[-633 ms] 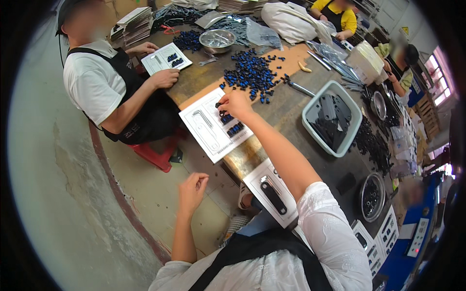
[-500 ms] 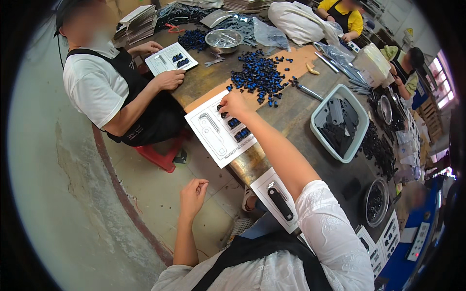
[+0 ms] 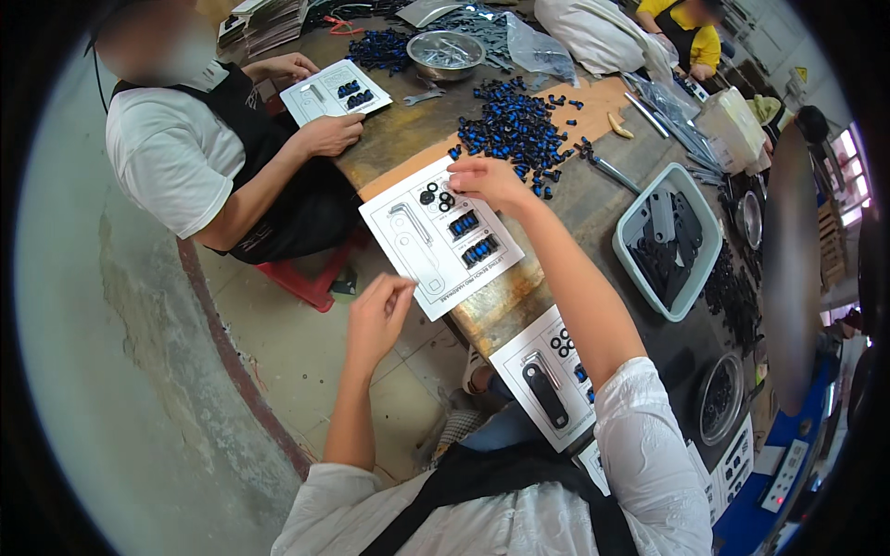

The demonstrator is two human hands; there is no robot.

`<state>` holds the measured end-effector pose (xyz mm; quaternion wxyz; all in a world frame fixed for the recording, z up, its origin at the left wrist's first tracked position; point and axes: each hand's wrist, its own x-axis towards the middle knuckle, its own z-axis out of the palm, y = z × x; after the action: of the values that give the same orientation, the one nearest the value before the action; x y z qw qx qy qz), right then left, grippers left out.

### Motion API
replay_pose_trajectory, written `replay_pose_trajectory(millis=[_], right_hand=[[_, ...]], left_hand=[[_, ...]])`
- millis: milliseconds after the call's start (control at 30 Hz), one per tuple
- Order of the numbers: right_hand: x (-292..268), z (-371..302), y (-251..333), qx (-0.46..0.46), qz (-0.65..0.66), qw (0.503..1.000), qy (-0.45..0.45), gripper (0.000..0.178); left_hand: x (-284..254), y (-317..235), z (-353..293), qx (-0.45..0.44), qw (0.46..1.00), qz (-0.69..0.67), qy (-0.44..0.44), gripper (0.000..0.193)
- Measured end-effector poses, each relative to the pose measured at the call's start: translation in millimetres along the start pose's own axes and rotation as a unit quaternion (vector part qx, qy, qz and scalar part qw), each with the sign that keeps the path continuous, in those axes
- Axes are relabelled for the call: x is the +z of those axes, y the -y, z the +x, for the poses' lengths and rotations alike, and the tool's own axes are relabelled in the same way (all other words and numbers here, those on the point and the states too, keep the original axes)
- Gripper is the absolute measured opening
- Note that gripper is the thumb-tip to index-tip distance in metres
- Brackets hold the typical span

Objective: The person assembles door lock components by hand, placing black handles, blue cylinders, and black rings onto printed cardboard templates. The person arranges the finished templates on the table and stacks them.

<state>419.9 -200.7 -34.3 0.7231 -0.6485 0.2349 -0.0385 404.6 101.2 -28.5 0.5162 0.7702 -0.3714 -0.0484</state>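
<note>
A white printed card (image 3: 436, 296) with tool outlines lies over the bench's near corner. Two groups of blue-and-black bolts (image 3: 479, 250) sit on it, and several black rings (image 3: 445, 200) lie near its upper edge. My right hand (image 3: 491, 183) is over that edge beside the rings, thumb and fingers apart, nothing visible between them. At the card's lower left edge is my left hand (image 3: 375, 320), fingers curled together; whether they pinch the edge is hidden. Near my right forearm lies a second card (image 3: 519, 415) bearing a black flat handle (image 3: 544, 394), rings and bolts.
Beyond my right hand is a heap of blue-black bolts (image 3: 514, 130). A pale tray (image 3: 623, 243) of black plates stands on the right, a metal bowl (image 3: 445, 54) at the back. A person (image 3: 176, 139) at left holds a similar card (image 3: 306, 111). Another round dish (image 3: 721, 398) is at lower right.
My right hand's fingers have spread, and several rings now show on the card beneath them. My left hand has come up to the card's edge. The view has shifted slightly.
</note>
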Motion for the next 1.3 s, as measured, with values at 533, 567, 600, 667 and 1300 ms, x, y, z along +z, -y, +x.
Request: replay_pose_trajectory(millis=[533, 567, 600, 667, 1300], right_hand=[[25, -39, 7, -0.111, -0.511, 0.849, -0.075, 0.023], [26, -41, 5, -0.120, -0.533, 0.834, -0.080, 0.023], [27, -43, 6, -0.124, -0.546, 0.824, -0.086, 0.023], [24, -43, 0, -0.155, -0.551, 0.813, -0.106, 0.023], [15, -45, -1, -0.148, -0.536, 0.821, -0.130, 0.023]], left_hand=[[49, 31, 140, 0.106, 0.963, 0.243, 0.042, 0.013], [50, 31, 143, 0.106, 0.965, 0.238, 0.033, 0.012], [48, 30, 145, 0.110, 0.963, 0.245, 0.019, 0.012], [49, 38, 147, 0.107, 0.960, 0.260, 0.016, 0.012], [64, 40, 157, 0.146, 0.956, 0.252, 0.034, 0.012]])
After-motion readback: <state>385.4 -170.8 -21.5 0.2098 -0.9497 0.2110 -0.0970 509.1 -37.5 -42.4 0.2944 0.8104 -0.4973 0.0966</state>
